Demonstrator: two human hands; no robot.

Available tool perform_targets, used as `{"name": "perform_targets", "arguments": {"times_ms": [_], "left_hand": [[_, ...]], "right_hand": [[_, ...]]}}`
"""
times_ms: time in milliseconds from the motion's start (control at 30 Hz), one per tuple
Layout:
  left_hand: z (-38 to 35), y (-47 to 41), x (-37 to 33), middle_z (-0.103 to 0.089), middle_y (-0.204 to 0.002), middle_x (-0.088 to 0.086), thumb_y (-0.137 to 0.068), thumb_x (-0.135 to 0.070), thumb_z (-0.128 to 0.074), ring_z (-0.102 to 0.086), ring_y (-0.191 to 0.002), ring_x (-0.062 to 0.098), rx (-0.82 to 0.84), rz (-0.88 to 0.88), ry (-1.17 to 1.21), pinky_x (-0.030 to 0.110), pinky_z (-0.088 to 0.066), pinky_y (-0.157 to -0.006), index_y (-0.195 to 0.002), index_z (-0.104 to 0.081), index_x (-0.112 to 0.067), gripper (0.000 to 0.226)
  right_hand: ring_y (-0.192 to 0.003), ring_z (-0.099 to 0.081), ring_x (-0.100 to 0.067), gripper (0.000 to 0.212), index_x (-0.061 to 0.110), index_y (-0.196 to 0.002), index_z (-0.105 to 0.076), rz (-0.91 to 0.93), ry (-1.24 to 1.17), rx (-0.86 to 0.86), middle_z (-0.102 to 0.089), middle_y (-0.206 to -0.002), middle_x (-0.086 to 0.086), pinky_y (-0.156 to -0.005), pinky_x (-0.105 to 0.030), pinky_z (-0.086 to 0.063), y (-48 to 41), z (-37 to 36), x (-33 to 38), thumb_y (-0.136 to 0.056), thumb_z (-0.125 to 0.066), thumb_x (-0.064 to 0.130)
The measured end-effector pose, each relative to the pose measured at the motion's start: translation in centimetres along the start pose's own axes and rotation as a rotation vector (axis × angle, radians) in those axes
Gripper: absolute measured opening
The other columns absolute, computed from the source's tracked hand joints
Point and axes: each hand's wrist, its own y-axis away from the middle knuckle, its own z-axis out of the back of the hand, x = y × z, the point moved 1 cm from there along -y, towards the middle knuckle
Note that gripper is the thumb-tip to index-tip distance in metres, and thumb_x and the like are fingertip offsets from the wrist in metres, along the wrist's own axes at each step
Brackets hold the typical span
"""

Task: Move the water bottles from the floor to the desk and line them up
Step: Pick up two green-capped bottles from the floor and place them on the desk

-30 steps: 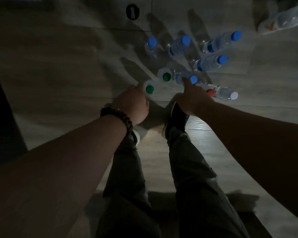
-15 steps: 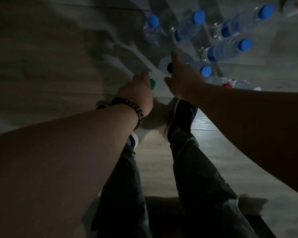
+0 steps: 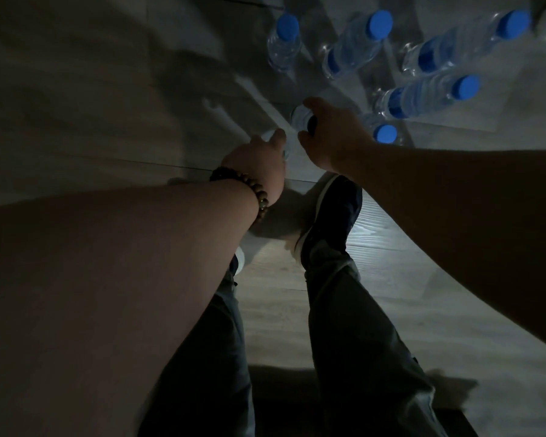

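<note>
Several clear water bottles with blue caps stand on the dim wooden floor ahead of me, among them one at the back left (image 3: 283, 42), one beside it (image 3: 356, 45) and one at the far right (image 3: 464, 42). My left hand (image 3: 259, 165), with a bead bracelet on its wrist, curls round the top of a green-capped bottle (image 3: 270, 135), which it mostly hides. My right hand (image 3: 331, 137) wraps its fingers and thumb round a second green-capped bottle (image 3: 300, 119). A blue-capped bottle (image 3: 385, 132) stands just right of that hand.
My legs in dark trousers and a dark shoe (image 3: 331, 216) stand on the floor right below the hands. Another blue-capped bottle (image 3: 429, 96) leans behind the right hand. A dark edge (image 3: 297, 405) crosses the bottom of the view.
Both hands have moved forward and down onto the two green-capped bottles. The right hand went from straight fingers to a grip round the bottle top. My view has dropped closer to the floor.
</note>
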Motion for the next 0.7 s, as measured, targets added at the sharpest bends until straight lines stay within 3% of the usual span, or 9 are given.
{"name": "perform_targets", "arguments": {"times_ms": [100,167,233,300,367,500,700], "left_hand": [[0.0,-0.1,-0.1,-0.059,-0.139,0.013,-0.107,-0.026,-0.042,-0.061,-0.121,0.032,0.048,0.081,0.119,0.046,-0.053,-0.095,-0.160,-0.017,-0.033,0.060],[0.1,0.0,-0.2,-0.057,-0.143,0.011,-0.106,-0.024,-0.043,-0.060,-0.123,0.031,0.063,0.125,0.181,0.046,-0.052,-0.097,-0.160,-0.016,-0.039,0.062],[0.1,0.0,-0.3,-0.058,-0.142,0.008,-0.106,-0.024,-0.047,-0.061,-0.122,0.029,0.059,0.146,0.259,0.043,-0.052,-0.094,-0.158,-0.022,-0.042,0.061],[0.1,-0.2,-0.4,-0.055,-0.146,0.007,-0.105,-0.022,-0.051,-0.057,-0.129,0.028,0.059,0.154,0.323,0.040,-0.050,-0.099,-0.157,-0.030,-0.039,0.058],[0.3,-0.4,-0.3,-0.052,-0.150,0.006,-0.104,-0.018,-0.054,-0.051,-0.135,0.028,0.080,0.165,0.378,0.037,-0.046,-0.105,-0.154,-0.039,-0.037,0.055],[1.5,0.7,0.3,-0.057,-0.143,0.005,-0.101,-0.020,-0.062,-0.055,-0.130,0.026,0.075,0.180,0.380,0.027,-0.044,-0.095,-0.141,-0.055,-0.037,0.044],[4.9,6.6,-0.3,-0.067,-0.128,0.005,-0.100,-0.024,-0.063,-0.063,-0.117,0.027,0.037,0.175,0.294,0.031,-0.049,-0.088,-0.134,-0.060,-0.035,0.036]], "right_hand": [[-0.088,-0.056,-0.011,0.064,0.027,-0.156,-0.031,0.021,0.019,0.019,-0.062,-0.129,-0.011,-0.070,-0.021,-0.042,-0.3,0.5,-0.2,-0.100,-0.060,0.025],[-0.085,-0.056,-0.011,0.064,0.025,-0.156,-0.033,0.029,0.052,0.029,-0.061,-0.130,-0.011,-0.064,-0.016,-0.038,-0.5,0.7,-0.1,-0.099,-0.061,0.022],[-0.107,-0.062,-0.022,0.062,0.023,-0.155,-0.036,0.036,0.082,0.022,-0.058,-0.137,-0.012,-0.079,-0.021,-0.043,-0.8,1.0,0.2,-0.098,-0.062,0.021],[-0.128,-0.055,-0.028,0.062,0.022,-0.155,-0.037,0.032,0.099,0.025,-0.053,-0.145,-0.013,-0.093,-0.029,-0.043,-1.1,1.3,0.3,-0.098,-0.062,0.020],[-0.135,-0.050,-0.029,0.064,0.022,-0.157,-0.034,0.019,0.104,0.040,-0.049,-0.150,-0.013,-0.098,-0.029,-0.041,-0.9,1.7,0.0,-0.099,-0.060,0.017],[-0.130,-0.053,-0.029,0.056,0.021,-0.153,-0.042,0.011,0.089,0.052,-0.052,-0.145,-0.012,-0.092,-0.028,-0.041,1.2,2.5,-0.6,-0.099,-0.058,0.017],[-0.120,-0.058,-0.034,0.049,0.013,-0.146,-0.047,0.002,0.111,0.126,-0.057,-0.137,-0.018,-0.093,-0.041,-0.049,7.6,5.5,0.1,-0.099,-0.057,0.023]]}}
